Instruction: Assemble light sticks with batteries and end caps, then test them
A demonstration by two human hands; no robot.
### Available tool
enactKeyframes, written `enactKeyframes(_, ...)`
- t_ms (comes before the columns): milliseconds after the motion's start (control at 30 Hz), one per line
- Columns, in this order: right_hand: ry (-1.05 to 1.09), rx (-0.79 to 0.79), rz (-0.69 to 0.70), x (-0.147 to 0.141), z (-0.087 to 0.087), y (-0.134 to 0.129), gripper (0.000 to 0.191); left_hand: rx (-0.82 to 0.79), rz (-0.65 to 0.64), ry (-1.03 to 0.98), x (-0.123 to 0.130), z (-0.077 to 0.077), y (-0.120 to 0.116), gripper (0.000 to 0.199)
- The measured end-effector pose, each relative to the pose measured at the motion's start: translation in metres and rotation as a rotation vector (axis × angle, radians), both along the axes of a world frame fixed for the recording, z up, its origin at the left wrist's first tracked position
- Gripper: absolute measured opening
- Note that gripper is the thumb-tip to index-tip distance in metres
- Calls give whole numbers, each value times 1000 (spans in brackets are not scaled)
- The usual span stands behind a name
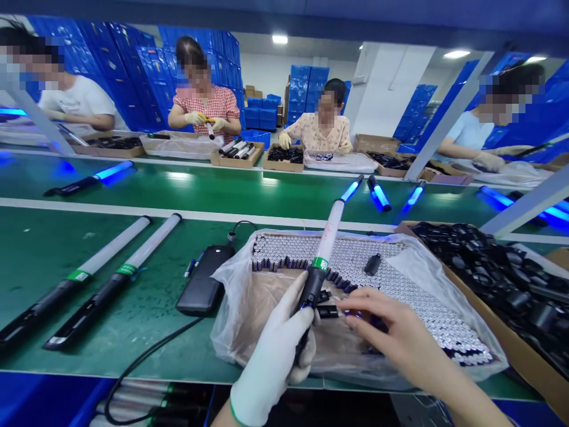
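Observation:
My gloved left hand (282, 338) is wrapped round the black handle of a light baton (328, 237), which has a white tube and a green band. The baton tilts up and away over a plastic-lined box (262, 332). Several upright batteries (284, 244) with silver ends and dark blue sleeves pack its far and right sides. My bare right hand (391, 326) hovers over the box, right of the handle. Its thumb and forefinger pinch a small blue battery (353, 313), mostly hidden by the fingers. A black cover piece (372, 264) lies on the batteries.
Two batons (137, 252) lie on the green table at left, beside a black power bank (204, 281) with a cable. A carton of black parts (498, 267) stands at right. Lit blue batons (379, 194) rest on the belt (213, 184). Several co-workers sit across it.

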State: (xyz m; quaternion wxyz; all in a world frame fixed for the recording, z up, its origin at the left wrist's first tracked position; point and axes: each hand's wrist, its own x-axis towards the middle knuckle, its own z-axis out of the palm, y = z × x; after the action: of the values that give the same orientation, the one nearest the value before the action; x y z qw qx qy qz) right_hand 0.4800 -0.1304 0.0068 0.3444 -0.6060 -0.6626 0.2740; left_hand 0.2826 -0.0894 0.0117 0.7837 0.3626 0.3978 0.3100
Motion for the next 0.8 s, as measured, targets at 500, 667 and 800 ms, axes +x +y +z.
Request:
enactKeyframes(500, 76, 638, -92, -55, 0, -6, 22, -49, -30, 10, -2, -24, 4, 59)
enactKeyframes(667, -15, 692, 64, -60, -9, -5, 31, 36, 13, -68, -9, -23, 5, 37)
enactKeyframes(800, 20, 672, 68, -55, -9, -6, 40, 85, 11, -95, -8, -21, 5, 37)
